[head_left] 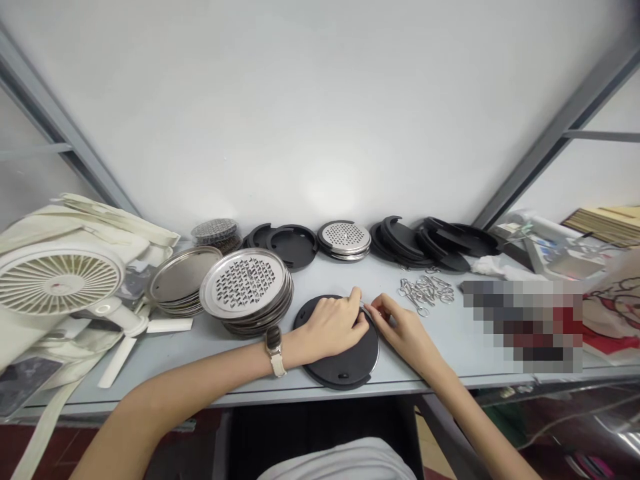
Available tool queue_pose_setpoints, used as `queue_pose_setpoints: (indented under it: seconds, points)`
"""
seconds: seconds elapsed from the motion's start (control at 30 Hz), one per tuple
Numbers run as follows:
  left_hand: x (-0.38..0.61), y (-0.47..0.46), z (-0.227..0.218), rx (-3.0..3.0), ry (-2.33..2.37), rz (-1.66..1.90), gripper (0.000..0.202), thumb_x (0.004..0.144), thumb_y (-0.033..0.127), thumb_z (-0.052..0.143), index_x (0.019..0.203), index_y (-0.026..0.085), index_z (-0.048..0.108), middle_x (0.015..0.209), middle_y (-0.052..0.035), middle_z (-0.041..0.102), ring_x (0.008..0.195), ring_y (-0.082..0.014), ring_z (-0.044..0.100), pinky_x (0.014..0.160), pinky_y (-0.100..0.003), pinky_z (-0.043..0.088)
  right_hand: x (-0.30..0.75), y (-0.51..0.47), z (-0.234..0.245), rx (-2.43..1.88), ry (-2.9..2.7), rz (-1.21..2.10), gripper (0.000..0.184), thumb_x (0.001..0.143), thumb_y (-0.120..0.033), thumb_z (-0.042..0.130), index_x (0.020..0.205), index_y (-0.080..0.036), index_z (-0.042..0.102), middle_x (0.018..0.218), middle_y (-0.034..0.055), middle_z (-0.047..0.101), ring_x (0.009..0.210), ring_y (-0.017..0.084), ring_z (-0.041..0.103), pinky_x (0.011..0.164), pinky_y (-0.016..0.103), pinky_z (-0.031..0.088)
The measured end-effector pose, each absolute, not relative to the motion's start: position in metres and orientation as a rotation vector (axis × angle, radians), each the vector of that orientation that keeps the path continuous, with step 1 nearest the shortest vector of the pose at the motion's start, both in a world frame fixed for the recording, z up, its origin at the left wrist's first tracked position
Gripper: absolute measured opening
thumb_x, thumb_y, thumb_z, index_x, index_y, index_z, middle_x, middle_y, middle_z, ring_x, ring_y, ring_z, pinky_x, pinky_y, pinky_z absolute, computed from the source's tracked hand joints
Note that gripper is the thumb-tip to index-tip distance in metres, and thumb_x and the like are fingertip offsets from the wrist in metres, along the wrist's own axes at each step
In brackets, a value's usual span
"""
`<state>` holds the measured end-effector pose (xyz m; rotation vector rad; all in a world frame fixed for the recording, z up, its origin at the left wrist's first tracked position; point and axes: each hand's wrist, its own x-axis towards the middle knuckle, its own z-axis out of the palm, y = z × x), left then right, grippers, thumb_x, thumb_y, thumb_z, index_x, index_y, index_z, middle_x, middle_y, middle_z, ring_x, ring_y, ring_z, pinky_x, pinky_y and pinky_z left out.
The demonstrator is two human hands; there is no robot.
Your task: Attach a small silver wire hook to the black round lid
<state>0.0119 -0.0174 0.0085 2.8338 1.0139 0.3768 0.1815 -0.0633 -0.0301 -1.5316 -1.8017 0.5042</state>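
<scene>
A round black disc [345, 360] with a thin shiny metal edge on its right lies near the front of the table. My left hand [333, 327], with a watch on the wrist, rests over the disc's upper part, fingers curled down at its far right edge. Beside that edge, my right hand [393, 323] is closed in a pinch, its fingertips almost meeting the left ones. A sliver of thin metal seems to show between the hands, too small to name. Loose bent-wire pieces with loops [425, 291] form a small pile beyond my right hand.
Stacked metal grater plates [245, 287] and plain metal discs [185, 277] stand left. Along the wall are black round trays [293, 247], a perforated disc stack [345, 239] and more black parts [405, 240]. A white fan [60, 280] lies far left; a blurred item [523, 323] sits right.
</scene>
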Motion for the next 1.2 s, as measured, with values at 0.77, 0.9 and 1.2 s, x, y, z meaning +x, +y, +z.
queue_pose_setpoints:
  seconds: [0.77,0.9,1.2]
  points:
    - [0.0118,-0.018,0.0073,2.881,0.996,0.352,0.015,0.092,0.026,0.036,0.098,0.015,0.043,0.07,-0.0047,0.064,0.064,-0.0231,0.066,0.057,-0.03,0.048,0.1802,-0.0629,-0.0315,-1.589,-1.993,0.387,0.025,0.096,-0.032,0.035,0.072,-0.023,0.037,0.06,-0.003,0.048,0.054,0.014,0.048,0.053,0.024,0.035]
    - [0.0115,-0.019,0.0076,2.887,0.993,0.351,0.014,0.092,0.026,0.035,0.098,0.015,0.043,0.068,-0.0044,0.064,0.063,-0.0225,0.066,0.057,-0.03,0.047,0.1808,-0.0625,-0.0318,-1.598,-2.018,0.378,0.028,0.096,-0.033,0.035,0.07,-0.024,0.033,0.059,-0.0034,0.046,0.054,0.014,0.047,0.054,0.024,0.034]
    - [0.011,-0.0198,0.007,2.909,0.961,0.358,0.013,0.092,0.026,0.036,0.096,0.016,0.042,0.067,-0.0032,0.063,0.062,-0.0226,0.065,0.054,-0.03,0.046,0.1817,-0.0628,-0.0327,-1.591,-2.038,0.296,0.026,0.095,-0.03,0.035,0.07,-0.023,0.035,0.059,-0.0031,0.046,0.053,0.014,0.046,0.053,0.024,0.034]
